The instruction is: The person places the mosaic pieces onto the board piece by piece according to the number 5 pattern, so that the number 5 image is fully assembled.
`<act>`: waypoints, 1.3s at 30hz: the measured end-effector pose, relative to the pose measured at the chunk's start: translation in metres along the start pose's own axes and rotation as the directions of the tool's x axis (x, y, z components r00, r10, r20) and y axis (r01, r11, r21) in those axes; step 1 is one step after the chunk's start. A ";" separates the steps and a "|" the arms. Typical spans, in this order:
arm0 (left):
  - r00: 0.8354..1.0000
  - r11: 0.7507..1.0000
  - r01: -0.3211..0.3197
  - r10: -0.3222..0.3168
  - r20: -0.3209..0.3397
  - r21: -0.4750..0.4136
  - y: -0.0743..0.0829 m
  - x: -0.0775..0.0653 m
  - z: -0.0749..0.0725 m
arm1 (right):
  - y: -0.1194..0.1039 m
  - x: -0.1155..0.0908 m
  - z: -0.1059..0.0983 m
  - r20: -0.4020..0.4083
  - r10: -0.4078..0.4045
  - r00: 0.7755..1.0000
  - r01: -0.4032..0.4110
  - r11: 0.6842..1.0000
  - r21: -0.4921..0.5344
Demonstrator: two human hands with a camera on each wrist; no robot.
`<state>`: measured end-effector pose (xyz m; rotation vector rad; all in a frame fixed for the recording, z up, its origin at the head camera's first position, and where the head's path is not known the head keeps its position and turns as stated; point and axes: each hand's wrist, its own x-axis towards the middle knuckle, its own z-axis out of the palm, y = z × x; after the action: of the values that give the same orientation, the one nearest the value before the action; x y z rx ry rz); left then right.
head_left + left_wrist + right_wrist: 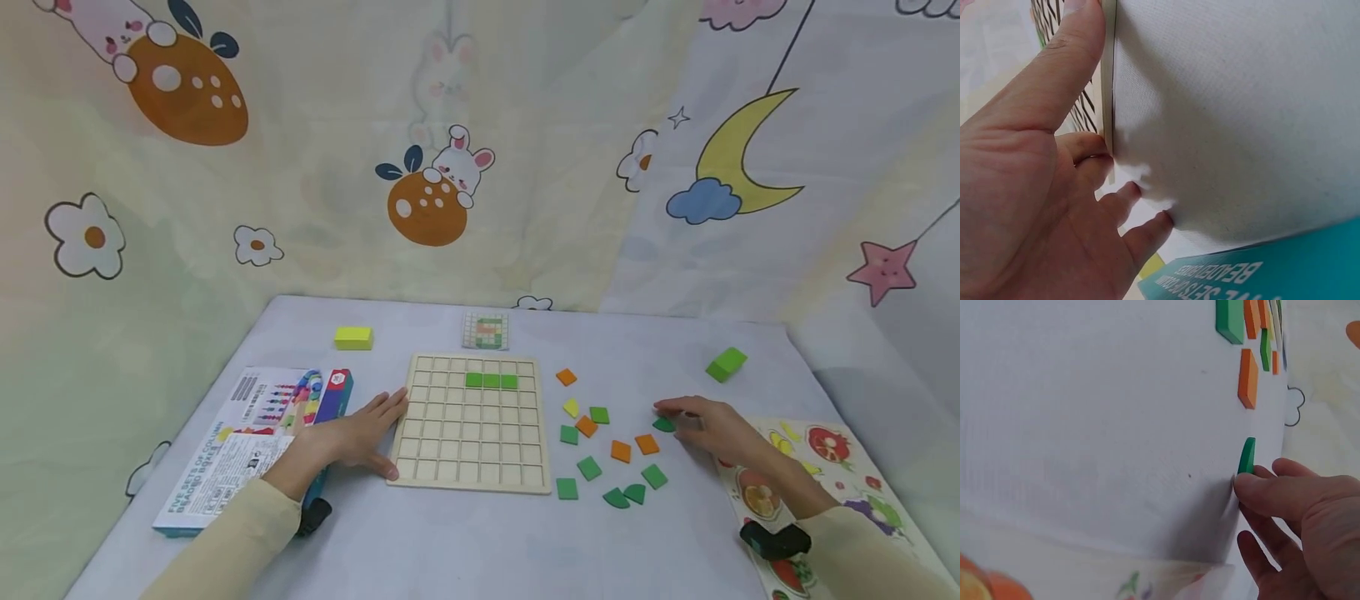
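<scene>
A pale wooden grid board (468, 433) lies mid-table, with three green squares (491, 381) side by side in an upper row. My left hand (360, 433) rests along its left edge, fingers spread and thumb at the lower corner. In the left wrist view, the thumb and fingertips of that hand (1054, 162) touch the board's side. Over on the right, my right hand (716, 429) pinches a dark green quarter-circle piece (663, 424) at the table surface. The right wrist view shows the thumb against the end of this green piece (1247, 456).
Loose green and orange tiles (621, 451) and a yellow piece (572, 407) lie right of the board. Behind it is a small pattern card (486, 332). A yellow block (353, 337), a green block (726, 364), a box (225, 467) and a fruit-printed sheet (825, 479) surround these.
</scene>
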<state>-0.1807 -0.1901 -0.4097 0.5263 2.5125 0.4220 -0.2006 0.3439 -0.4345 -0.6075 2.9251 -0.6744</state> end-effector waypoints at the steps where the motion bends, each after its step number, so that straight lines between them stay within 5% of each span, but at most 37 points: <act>1: 1.000 1.000 0.002 -0.002 0.000 -0.003 0.000 0.000 0.000 | 0.000 0.000 0.002 -0.009 0.010 1.000 -0.010 1.000 0.009; 10: 1.000 1.000 -0.022 0.021 -0.013 -0.010 -0.001 0.000 0.001 | -0.007 0.006 0.014 -0.101 0.069 0.993 -0.071 0.997 -0.019; 16: 1.000 1.000 -0.007 0.007 -0.015 -0.002 -0.004 0.002 0.002 | -0.013 0.012 0.018 -0.155 0.013 0.988 -0.027 0.996 -0.083; 27: 1.000 1.000 0.011 -0.011 -0.012 0.014 -0.004 0.003 0.003 | 0.003 0.011 0.012 -0.003 0.104 0.995 -0.103 0.983 0.150; 34: 1.000 1.000 0.003 -0.003 -0.015 0.013 -0.006 0.002 0.003 | 0.002 0.016 0.013 -0.016 0.115 0.993 -0.112 0.981 0.158; 39: 1.000 1.000 0.017 -0.017 -0.017 0.008 -0.007 0.002 0.003 | -0.021 0.038 0.018 -0.049 0.170 0.984 -0.160 0.974 0.162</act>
<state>-0.1825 -0.1943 -0.4159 0.5067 2.5344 0.4117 -0.2248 0.3041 -0.4408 -0.3293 2.8990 -0.9074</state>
